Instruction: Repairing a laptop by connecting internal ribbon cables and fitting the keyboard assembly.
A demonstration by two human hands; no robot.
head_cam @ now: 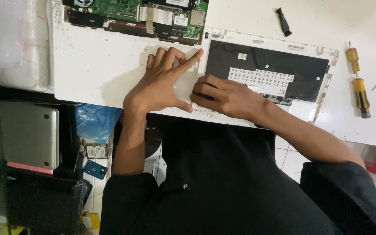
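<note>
Left hand (pixel 159 82): fingers spread, pressed flat on a white laptop shell (pixel 96 65), forefinger stretched toward the black keyboard backing (pixel 279 61). Right hand (pixel 223 95): fingers curled at that panel's left edge; what its grip pinches is hidden. White perforated patch (pixel 262 80) and small pale labels on the panel. Green circuit board (pixel 122 8), cut off at top. Yellow-handled screwdriver (pixel 358 82) on speckled white surface (pixel 370 126).

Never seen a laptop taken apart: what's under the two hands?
The left hand lies flat on a white laptop shell. The right hand presses on a white panel bearing a black sheet. Whatever lies directly beneath the palms is covered.
</note>
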